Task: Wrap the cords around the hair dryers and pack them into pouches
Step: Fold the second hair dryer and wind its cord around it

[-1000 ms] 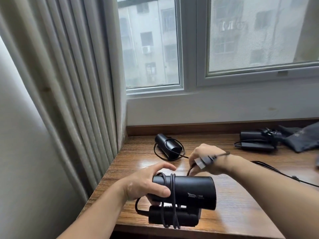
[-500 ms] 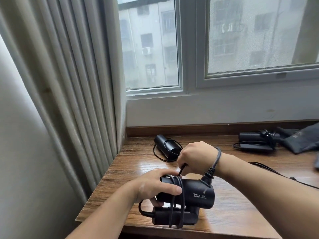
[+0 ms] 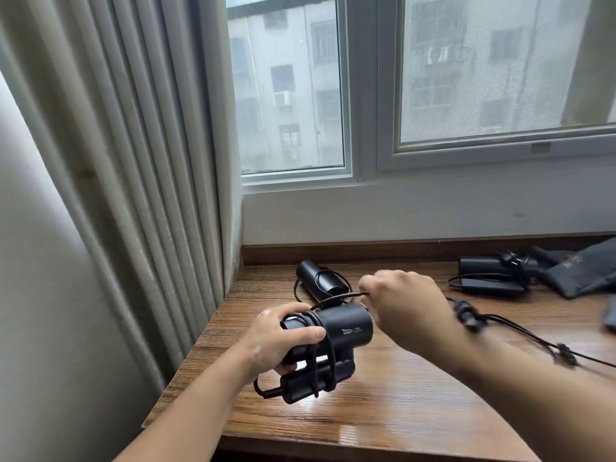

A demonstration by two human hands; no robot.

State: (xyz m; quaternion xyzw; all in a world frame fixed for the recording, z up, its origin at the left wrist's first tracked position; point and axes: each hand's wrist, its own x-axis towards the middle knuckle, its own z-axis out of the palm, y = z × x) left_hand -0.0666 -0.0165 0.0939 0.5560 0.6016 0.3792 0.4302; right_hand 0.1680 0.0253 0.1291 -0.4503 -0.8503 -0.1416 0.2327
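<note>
Left grip curled round the rear of the black hair dryer, thumb lying across the coils, we are holding it just above the near left of the wooden surface. Our right grip is pinching the free cord in curled fingers and holding it taut above the barrel, while the plug is showing, blurred, beside that forearm.

We are judging the shell to be hard, smooth plastic: rigid, fairly light, and likely slick under a loose palm. The cord is looking limp yet springy, so the turns may slacken unless a thumb is pinning them. The barrel's rear, over the wraps, is seeming the safest hold.

Its long axis is running left to right, rising slightly, with the open mouth pointing right toward the right grip. The folded handle is lying beneath, parallel to the barrel, and the cord is leaving its lower left end.

Farther back, a second dryer is lying with its cord loose, and a third dryer is resting just beside a dark pouch.
</note>
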